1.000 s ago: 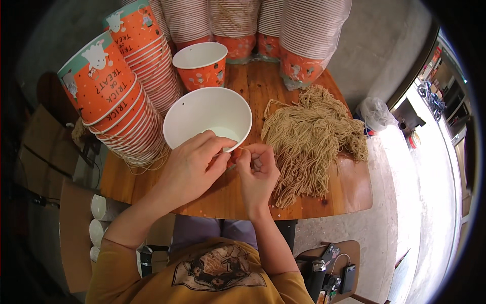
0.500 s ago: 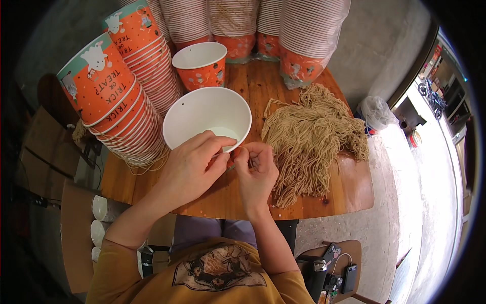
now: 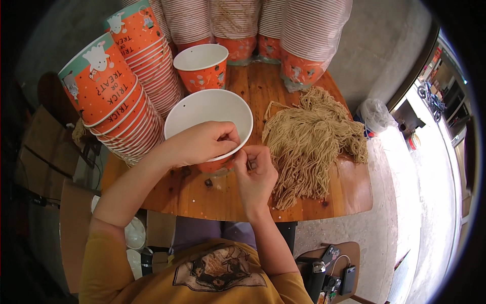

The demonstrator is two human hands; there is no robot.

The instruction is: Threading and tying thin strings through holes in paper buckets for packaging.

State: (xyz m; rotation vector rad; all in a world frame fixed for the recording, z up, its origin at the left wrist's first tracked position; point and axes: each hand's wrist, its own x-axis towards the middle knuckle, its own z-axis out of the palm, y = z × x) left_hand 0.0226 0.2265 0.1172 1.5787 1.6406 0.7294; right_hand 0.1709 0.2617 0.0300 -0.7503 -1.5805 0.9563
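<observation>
A paper bucket (image 3: pixel 183 124), white inside and orange outside, stands on the wooden table in front of me. A small dark hole shows high on its inner left wall. My left hand (image 3: pixel 205 143) reaches over the near rim, its fingers curled together inside the bucket by the right wall. Just outside that same stretch of rim, my right hand (image 3: pixel 257 167) has thumb and forefinger pinched together. What either hand's fingertips hold is hidden or too small to make out. To the right lies a heap of tan cords (image 3: pixel 309 147).
Nested stacks of orange buckets (image 3: pixel 109 86) lean at the left, and a single orange bucket (image 3: pixel 202 76) stands behind mine. Plastic-wrapped stacks (image 3: pixel 309 40) line the back of the table (image 3: pixel 243 202). A chair with a phone and cables (image 3: pixel 339 268) sits at the lower right.
My left hand has moved from pinching at the near rim to over the bucket, its fingers now inside. My right hand has stayed by the rim's outside.
</observation>
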